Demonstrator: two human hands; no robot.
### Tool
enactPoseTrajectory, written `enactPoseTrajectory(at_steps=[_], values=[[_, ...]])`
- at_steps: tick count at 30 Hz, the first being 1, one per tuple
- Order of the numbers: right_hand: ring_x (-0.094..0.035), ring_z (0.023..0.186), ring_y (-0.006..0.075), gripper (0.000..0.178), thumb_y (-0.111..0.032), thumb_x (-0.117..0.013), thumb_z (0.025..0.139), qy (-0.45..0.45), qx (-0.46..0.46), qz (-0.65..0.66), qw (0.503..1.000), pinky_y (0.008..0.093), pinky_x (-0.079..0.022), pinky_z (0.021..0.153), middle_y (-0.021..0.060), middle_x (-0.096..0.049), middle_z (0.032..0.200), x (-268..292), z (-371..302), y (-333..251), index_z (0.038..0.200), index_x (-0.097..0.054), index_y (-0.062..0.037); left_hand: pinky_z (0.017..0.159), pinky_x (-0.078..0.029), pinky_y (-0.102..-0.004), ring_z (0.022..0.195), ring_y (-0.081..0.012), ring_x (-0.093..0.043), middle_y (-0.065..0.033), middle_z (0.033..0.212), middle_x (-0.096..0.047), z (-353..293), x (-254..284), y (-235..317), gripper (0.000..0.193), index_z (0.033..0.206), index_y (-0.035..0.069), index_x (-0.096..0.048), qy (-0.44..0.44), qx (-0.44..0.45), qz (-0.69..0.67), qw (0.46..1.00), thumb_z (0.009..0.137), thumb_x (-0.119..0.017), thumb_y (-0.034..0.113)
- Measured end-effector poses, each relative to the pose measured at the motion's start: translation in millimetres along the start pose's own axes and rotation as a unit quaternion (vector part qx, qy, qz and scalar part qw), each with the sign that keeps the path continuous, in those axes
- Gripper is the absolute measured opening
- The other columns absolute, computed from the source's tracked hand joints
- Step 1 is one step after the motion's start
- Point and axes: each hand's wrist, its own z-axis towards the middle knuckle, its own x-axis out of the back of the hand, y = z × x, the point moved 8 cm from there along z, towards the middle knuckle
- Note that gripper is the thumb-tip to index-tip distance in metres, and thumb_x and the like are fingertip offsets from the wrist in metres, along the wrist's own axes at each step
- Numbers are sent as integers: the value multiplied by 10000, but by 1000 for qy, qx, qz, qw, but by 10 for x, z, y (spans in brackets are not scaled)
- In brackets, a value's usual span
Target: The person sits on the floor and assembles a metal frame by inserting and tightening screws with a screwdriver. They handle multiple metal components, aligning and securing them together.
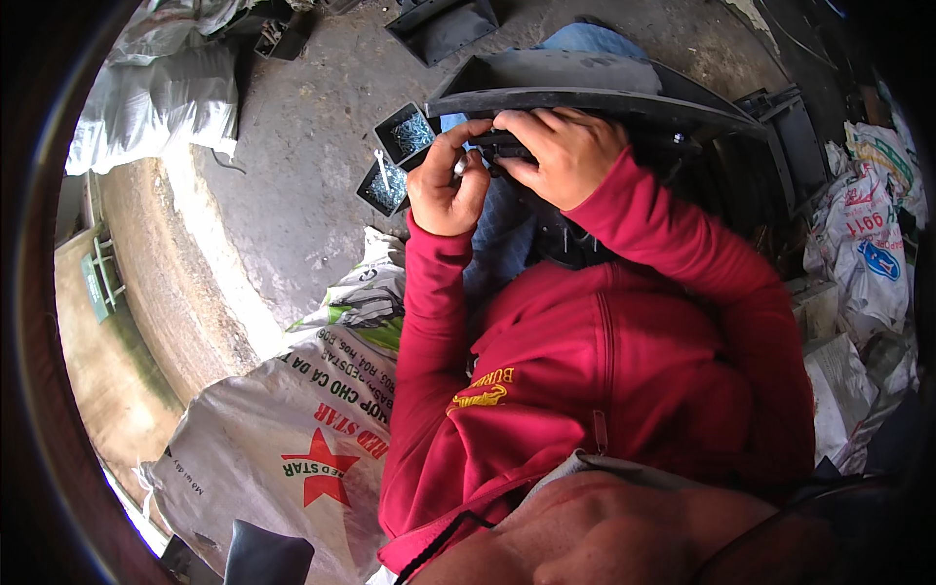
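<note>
A large black metal piece [595,99] with raised edges lies across my lap. My right hand [570,151] grips its near edge, with the fingers over the top and the thumb below. Just left of it, my left hand [448,185] is closed, its index finger reaching to that same edge. Between its thumb and fingers shows the end of a small silver metal object [460,167]; the rest is hidden. On the near side of the black piece, right of my right hand, a bolt [680,138] shows.
Left of my hands stand two small black bins [413,136] of screws; an open-end wrench [382,168] leans in the nearer one. Another black metal box [444,29] lies beyond on the floor. White printed sacks [263,439] fill the near left, and more sacks [863,234] the right.
</note>
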Motion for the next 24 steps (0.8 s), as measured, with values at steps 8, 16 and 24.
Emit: enactPoseTrajectory(at_steps=[8,16,24], values=[[-692,819,263,384,-196,-792,715,-7,-15,21,1000,361,-564,725,65,-702,915,-23,-4,15,1052,-627,-118,542,-451,-231,548,-61,-547,-44,665,-626,9,47,71,276,1075,35,-672,15,10,68,998,826,-568,-24],[-694,835,267,382,-202,-801,715,-15,-11,30,999,363,-564,735,71,-706,932,-25,-5,28,1045,-630,-114,578,-469,-220,597,-54,-569,-36,674,-632,-6,32,-4,253,1074,15,-680,2,84,-11,996,846,-569,2],[-695,857,270,377,-209,-805,720,-1,-9,50,999,361,-561,747,68,-706,956,-42,-23,49,1038,-628,-112,583,-468,-216,621,-40,-566,-6,684,-637,-2,27,14,239,1098,6,-672,-10,102,-51,993,882,-570,16]])
